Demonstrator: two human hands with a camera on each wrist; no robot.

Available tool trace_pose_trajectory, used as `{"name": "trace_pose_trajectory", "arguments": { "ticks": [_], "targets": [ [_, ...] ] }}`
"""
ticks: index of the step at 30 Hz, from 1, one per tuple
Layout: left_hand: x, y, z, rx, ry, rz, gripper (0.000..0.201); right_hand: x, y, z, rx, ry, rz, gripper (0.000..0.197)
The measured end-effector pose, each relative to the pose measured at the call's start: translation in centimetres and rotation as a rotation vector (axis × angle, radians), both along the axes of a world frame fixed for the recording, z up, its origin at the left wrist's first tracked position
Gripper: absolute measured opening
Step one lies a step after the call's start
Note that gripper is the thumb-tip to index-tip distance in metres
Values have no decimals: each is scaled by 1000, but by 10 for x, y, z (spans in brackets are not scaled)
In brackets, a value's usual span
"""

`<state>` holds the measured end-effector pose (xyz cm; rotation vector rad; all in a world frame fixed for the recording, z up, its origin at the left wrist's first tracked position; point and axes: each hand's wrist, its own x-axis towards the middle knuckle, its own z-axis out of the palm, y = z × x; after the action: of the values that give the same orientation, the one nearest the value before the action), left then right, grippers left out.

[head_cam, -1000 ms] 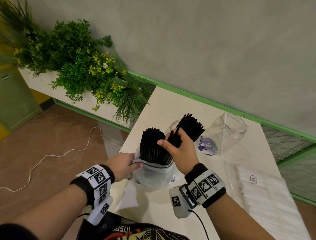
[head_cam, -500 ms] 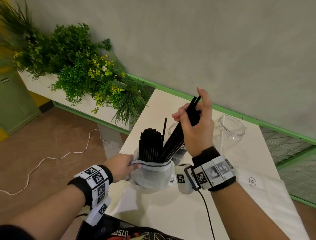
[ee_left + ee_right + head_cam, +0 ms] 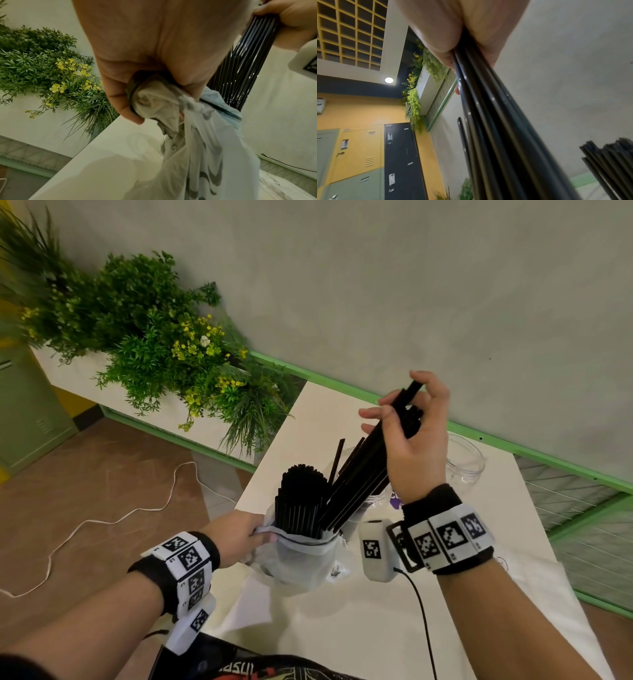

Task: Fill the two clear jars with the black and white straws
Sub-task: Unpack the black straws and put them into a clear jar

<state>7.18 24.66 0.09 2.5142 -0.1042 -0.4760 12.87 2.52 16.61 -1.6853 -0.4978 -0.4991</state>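
An upright bundle of black straws (image 3: 301, 491) stands in a translucent plastic bag (image 3: 301, 566) on the white table (image 3: 342, 628). My left hand (image 3: 260, 537) grips the bag's bunched rim (image 3: 154, 100). My right hand (image 3: 404, 412) grips a handful of black straws (image 3: 363, 474) near their top ends. This handful is tilted and raised, with its lower ends still in the bag. One straw (image 3: 336, 462) sticks up loose between the two bundles. A clear jar (image 3: 466, 460) stands open behind my right hand. A second jar with a purple label (image 3: 395, 501) is mostly hidden by my wrist.
A flat white pack of straws (image 3: 548, 594) lies at the table's right. A planter with green plants (image 3: 164, 347) runs along the wall to the left. A white cable (image 3: 113, 518) trails on the floor. A grey wall stands close behind the table.
My right hand has taken a handful of black straws and drawn it up and to the right out of the bag. My left hand has kept its hold on the bag.
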Motion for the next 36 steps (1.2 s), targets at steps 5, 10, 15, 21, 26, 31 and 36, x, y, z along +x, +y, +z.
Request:
{"name": "trace_pose_trajectory", "arguments": {
  "ticks": [5, 10, 15, 21, 26, 31, 36],
  "targets": [
    [4, 1, -4, -1, 20, -1, 41, 6, -14, 11, 60, 2, -14, 41],
    [7, 0, -2, 28, 16, -38, 35, 2, -8, -2, -98, 35, 61, 41],
    [7, 3, -4, 0, 13, -25, 33, 8, -18, 11, -69, -9, -4, 41],
    [8, 3, -6, -11, 16, -34, 31, 13, -24, 17, -59, -19, -46, 40],
    [7, 4, -1, 27, -3, -45, 34, 22, -39, 32, 68, -71, -141, 41],
    [7, 4, -1, -4, 17, -32, 31, 29, -49, 35, 141, -99, -212, 39],
    [9, 4, -1, 8, 21, -42, 32, 39, -41, 32, 193, -197, -305, 41]
  ]
}}
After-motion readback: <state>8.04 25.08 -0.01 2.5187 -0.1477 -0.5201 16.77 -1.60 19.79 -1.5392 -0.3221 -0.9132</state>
